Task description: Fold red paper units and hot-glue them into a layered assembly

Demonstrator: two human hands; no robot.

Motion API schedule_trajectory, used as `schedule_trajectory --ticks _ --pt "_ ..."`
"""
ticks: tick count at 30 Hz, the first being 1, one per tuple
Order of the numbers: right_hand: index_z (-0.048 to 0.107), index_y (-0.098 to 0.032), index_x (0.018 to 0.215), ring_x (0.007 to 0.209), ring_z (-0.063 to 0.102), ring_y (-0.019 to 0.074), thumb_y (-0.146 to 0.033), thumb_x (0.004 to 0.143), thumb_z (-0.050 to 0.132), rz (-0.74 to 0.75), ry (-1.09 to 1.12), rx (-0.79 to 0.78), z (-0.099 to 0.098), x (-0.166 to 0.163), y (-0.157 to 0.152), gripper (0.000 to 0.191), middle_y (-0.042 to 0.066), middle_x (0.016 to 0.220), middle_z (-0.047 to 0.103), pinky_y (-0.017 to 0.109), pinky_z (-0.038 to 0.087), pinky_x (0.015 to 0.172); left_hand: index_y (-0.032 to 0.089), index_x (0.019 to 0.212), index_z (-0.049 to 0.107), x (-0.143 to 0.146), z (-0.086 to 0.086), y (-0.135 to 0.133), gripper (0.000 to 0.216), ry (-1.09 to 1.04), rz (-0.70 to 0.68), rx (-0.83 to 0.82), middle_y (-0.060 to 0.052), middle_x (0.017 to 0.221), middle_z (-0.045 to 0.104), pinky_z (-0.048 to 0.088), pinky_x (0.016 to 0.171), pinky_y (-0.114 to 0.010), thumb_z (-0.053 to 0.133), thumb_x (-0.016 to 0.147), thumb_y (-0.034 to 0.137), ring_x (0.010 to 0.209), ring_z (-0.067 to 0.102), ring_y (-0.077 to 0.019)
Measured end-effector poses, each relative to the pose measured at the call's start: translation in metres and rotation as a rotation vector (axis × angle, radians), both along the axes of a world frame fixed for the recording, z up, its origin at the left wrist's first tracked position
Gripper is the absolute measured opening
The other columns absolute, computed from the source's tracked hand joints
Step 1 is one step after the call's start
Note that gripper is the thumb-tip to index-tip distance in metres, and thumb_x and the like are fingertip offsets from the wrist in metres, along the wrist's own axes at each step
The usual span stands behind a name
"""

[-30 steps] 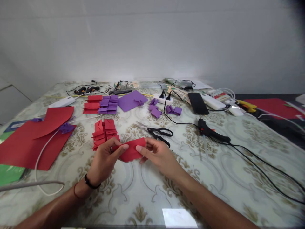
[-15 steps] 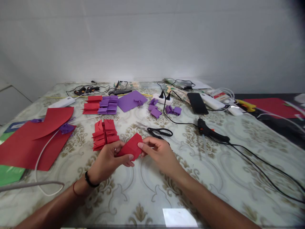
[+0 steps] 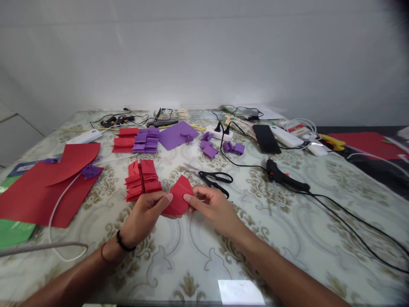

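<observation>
Between my hands is a small folded piece of red paper (image 3: 180, 197), raised over the near middle of the table. My left hand (image 3: 147, 214) pinches its left edge, thumb on top. On the right edge, my right hand (image 3: 213, 207) pinches it with thumb above and fingers behind. Folded red paper pieces (image 3: 142, 179) lie in two columns just beyond my left hand. Scissors with black handles (image 3: 214, 175) rest beyond my right hand, blades partly apart and pointing left.
Red sheets (image 3: 38, 192) lie at left under a white cable. Purple folded pieces (image 3: 146, 140) and a purple sheet (image 3: 174, 135) are farther back. A black glue gun (image 3: 286, 177) with its cord lies right, near a phone (image 3: 266, 139) and a power strip (image 3: 220, 133).
My left thumb has moved from the paper's lower edge up to its upper left side. The red paper has turned slightly between my hands.
</observation>
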State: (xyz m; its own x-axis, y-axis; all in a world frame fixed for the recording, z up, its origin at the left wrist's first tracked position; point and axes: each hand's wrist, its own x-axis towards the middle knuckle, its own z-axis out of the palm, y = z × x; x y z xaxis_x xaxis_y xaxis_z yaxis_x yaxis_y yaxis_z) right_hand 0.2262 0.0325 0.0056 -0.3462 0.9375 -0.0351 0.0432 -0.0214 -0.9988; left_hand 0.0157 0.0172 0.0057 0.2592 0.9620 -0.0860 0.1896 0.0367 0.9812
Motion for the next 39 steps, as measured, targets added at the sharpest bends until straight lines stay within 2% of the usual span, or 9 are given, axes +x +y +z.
schedule_trajectory --ticks 4,6,9,15,17,22,32,34,39 --pt "0.068 -0.019 0.078 0.061 0.053 0.0129 -0.043 0.091 0.069 -0.089 -0.032 0.088 0.001 0.002 0.000 0.028 -0.003 0.066 0.060 0.025 0.043 0.060 0.015 0.065 0.066 -0.001 -0.005 0.003 0.046 0.130 -0.166 0.018 -0.001 0.063 0.065 0.049 0.060 -0.025 0.061 0.098 0.046 0.062 0.061 -0.0153" --pt "0.067 -0.019 0.076 0.060 0.051 0.0127 -0.039 0.091 0.068 -0.054 -0.076 0.114 0.002 0.002 -0.001 0.025 -0.003 0.065 0.059 0.025 0.041 0.059 0.016 0.085 0.076 -0.001 -0.006 0.004 0.031 0.120 -0.181 0.000 -0.002 0.079 0.074 0.052 0.068 -0.026 0.068 0.093 0.045 0.073 0.066 -0.0172" --pt "0.068 -0.019 0.072 0.062 0.054 0.0140 -0.035 0.089 0.069 0.036 -0.158 0.139 0.003 0.001 -0.004 0.024 -0.001 0.065 0.063 0.026 0.043 0.060 0.019 0.106 0.078 -0.001 -0.004 0.004 0.033 0.099 -0.082 0.016 -0.004 0.095 0.078 0.053 0.072 -0.026 0.080 0.084 0.044 0.082 0.069 -0.0189" --pt "0.075 -0.019 0.087 0.074 0.066 0.0189 -0.039 0.091 0.067 -0.023 -0.132 0.142 0.001 -0.001 -0.005 0.022 0.004 0.080 0.076 0.030 0.050 0.069 0.015 0.076 0.072 -0.003 0.002 0.003 0.035 0.047 0.046 0.063 0.002 0.066 0.061 0.039 0.056 -0.022 0.074 0.088 0.048 0.061 0.051 -0.0117" --pt "0.076 -0.019 0.085 0.073 0.066 0.0188 -0.037 0.089 0.068 -0.033 -0.133 0.148 0.001 0.000 -0.004 0.020 0.004 0.079 0.076 0.030 0.051 0.069 0.015 0.074 0.069 -0.005 0.001 0.003 0.037 0.051 -0.006 0.053 0.003 0.064 0.056 0.035 0.054 -0.022 0.072 0.090 0.048 0.059 0.046 -0.0106" --pt "0.076 -0.019 0.083 0.074 0.067 0.0176 -0.031 0.085 0.071 -0.017 -0.118 0.150 0.001 0.000 -0.003 0.012 0.003 0.080 0.075 0.028 0.051 0.070 0.014 0.079 0.073 -0.004 -0.001 0.002 0.032 0.192 -0.191 0.074 0.001 0.068 0.060 0.034 0.056 -0.023 0.066 0.095 0.041 0.062 0.047 -0.0112" --pt "0.068 -0.018 0.076 0.066 0.056 0.0136 -0.025 0.081 0.070 0.080 -0.029 0.103 0.006 0.000 -0.006 0.008 -0.001 0.070 0.064 0.027 0.044 0.066 0.015 0.070 0.065 0.000 0.010 -0.008 0.038 0.300 -0.239 0.359 0.006 0.060 0.043 0.030 0.055 -0.023 0.055 0.103 0.031 0.056 0.037 -0.0087" --pt "0.068 -0.018 0.076 0.066 0.054 0.0137 -0.026 0.081 0.069 0.087 -0.027 0.101 0.006 0.000 -0.006 0.009 -0.002 0.069 0.063 0.027 0.044 0.066 0.015 0.071 0.066 -0.001 0.011 -0.007 0.040 0.287 -0.243 0.353 0.005 0.060 0.046 0.031 0.055 -0.023 0.054 0.104 0.032 0.057 0.039 -0.0092" --pt "0.065 -0.018 0.073 0.067 0.054 0.0140 -0.019 0.078 0.067 0.096 -0.091 0.148 0.003 0.000 -0.004 0.005 -0.002 0.069 0.062 0.026 0.043 0.065 0.016 0.086 0.072 0.000 0.009 -0.005 0.026 0.316 -0.247 0.360 0.001 0.074 0.069 0.042 0.064 -0.022 0.054 0.102 0.027 0.067 0.058 -0.0116"
